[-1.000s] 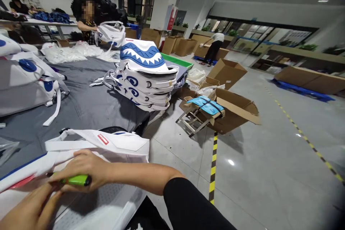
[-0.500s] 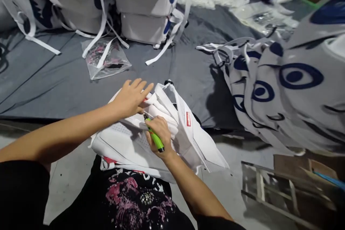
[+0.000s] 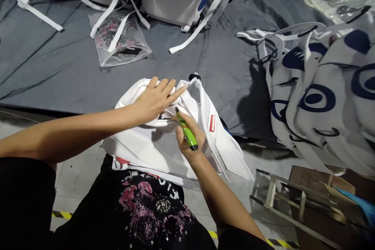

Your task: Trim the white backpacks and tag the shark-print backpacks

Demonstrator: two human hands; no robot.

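A white bag (image 3: 140,140) with red labels lies across the table's front edge and against my body. On its upper part rests my left hand (image 3: 154,99), palm down with fingers stretched out and apart. Just to the right, my right hand (image 3: 197,128) is wrapped round a bright green marker pen (image 3: 186,129) with black ends. The pen slants, its narrow black end pointing up toward the bag's opening beside my left hand. A red label (image 3: 212,123) shows on the bag's right panel. What lies inside the opening is mostly hidden.
Grey fabric covers the table (image 3: 73,74). A clear plastic bag (image 3: 120,43) of small parts lies on it. Grey-white backpacks (image 3: 175,2) stand at the back; others with blue eye prints (image 3: 318,97) stand at right. A metal frame (image 3: 272,191) and cardboard (image 3: 304,175) are on the floor.
My view has tilted down and shifted left. My right hand has moved rightward with the marker along the bag's opening, and my left hand has slid slightly right across the bag.
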